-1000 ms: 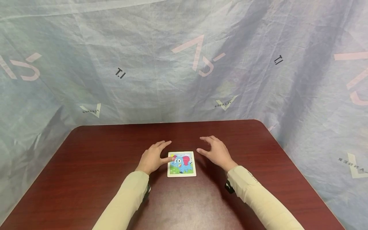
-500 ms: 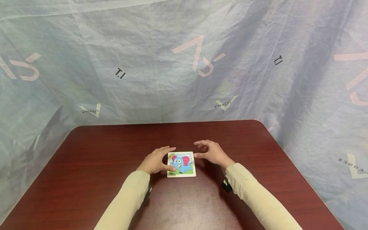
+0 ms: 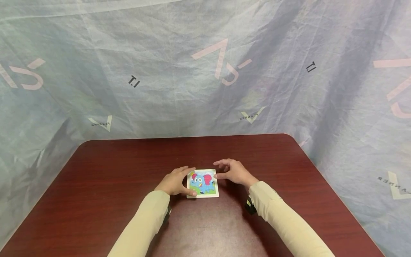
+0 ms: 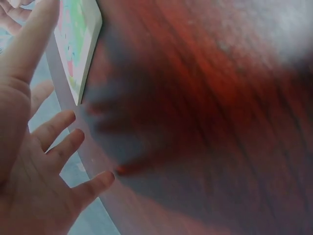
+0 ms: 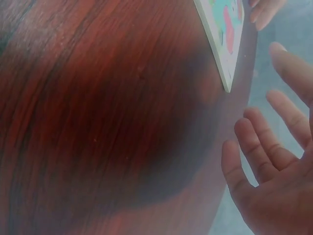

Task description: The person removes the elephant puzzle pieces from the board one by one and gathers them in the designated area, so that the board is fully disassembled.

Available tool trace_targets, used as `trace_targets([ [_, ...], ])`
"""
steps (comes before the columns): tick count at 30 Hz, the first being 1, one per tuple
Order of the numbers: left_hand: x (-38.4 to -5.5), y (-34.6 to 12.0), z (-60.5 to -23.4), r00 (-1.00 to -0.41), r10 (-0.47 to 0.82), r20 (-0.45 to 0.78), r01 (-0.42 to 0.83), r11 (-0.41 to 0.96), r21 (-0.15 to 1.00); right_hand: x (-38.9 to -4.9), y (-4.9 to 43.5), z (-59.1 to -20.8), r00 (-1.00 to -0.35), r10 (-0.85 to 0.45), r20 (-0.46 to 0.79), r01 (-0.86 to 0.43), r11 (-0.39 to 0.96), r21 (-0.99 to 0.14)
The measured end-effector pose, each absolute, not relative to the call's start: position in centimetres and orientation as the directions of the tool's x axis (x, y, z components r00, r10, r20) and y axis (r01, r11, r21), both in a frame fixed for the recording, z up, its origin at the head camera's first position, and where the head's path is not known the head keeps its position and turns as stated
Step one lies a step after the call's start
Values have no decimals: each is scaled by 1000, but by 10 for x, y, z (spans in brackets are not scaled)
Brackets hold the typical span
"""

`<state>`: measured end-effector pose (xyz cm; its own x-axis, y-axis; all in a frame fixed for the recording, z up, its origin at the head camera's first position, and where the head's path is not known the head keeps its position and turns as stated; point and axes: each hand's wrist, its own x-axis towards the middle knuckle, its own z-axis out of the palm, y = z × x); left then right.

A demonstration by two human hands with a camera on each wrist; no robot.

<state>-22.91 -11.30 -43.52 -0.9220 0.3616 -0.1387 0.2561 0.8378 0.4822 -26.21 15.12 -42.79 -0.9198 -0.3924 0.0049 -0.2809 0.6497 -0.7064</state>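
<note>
A square elephant jigsaw puzzle (image 3: pixel 202 184) in a pale frame lies flat on the table in the head view. My left hand (image 3: pixel 173 182) is at its left side, thumb over the near left corner and fingers spread by the far left corner. Whether the thumb touches the frame I cannot tell. My right hand (image 3: pixel 236 173) hovers at the right edge, thumb tip by the frame and fingers loosely bent. In the left wrist view, the left fingers (image 4: pixel 63 147) are spread apart beside the puzzle's corner (image 4: pixel 80 83). The right fingers (image 5: pixel 257 142) hold nothing in the right wrist view.
The dark red wooden table (image 3: pixel 128 160) has rounded far corners. Behind it and along both sides hangs a grey printed cloth (image 3: pixel 173 78). Each wrist wears a small black device (image 3: pixel 250 206) under a cream sleeve (image 3: pixel 285 221).
My right hand has come left and a little nearer, up to the puzzle's right edge. The left thumb has slid down toward the near left corner. The puzzle has stayed in place.
</note>
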Motion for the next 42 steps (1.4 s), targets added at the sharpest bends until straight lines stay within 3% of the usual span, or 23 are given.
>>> trace_targets([
  [15, -227, -109, -443, -926, 355, -126, 277, 869, 409, -263, 140, -438, -915, -400, -39, -283, 709, -647],
  [42, -227, -103, -438, -938, 311, -155, 223, 881, 416, -267, 132, -442, -919, -394, -21, -309, 751, -584],
])
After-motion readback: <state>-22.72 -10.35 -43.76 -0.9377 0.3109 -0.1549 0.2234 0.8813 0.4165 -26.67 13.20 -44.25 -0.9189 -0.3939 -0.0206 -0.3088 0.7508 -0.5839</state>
